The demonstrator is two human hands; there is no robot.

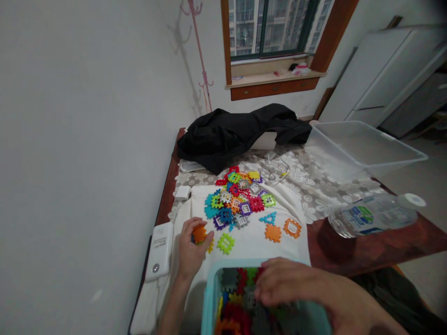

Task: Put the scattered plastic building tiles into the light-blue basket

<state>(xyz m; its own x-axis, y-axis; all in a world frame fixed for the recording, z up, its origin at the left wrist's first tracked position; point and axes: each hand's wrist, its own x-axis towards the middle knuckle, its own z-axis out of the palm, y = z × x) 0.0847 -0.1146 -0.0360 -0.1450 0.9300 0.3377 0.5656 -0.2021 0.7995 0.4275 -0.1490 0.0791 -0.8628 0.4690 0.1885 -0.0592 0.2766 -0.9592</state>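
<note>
Nearest the camera, the right hand (296,281) reaches over a light-blue tub (206,302) of toy pieces (233,311), fingers curved down towards them – whether they close on anything, I cannot tell – while the left hand (192,260) pinches an orange piece (199,234) between thumb and fingers, just past the tub's far left corner. Right of that grip a green piece (226,243) lies on a white cloth (293,200), with a mixed heap (240,197) behind it, and a blue triangle (268,218) and two orange squares (273,233) farther right, near a clear bottle (373,216).
</note>
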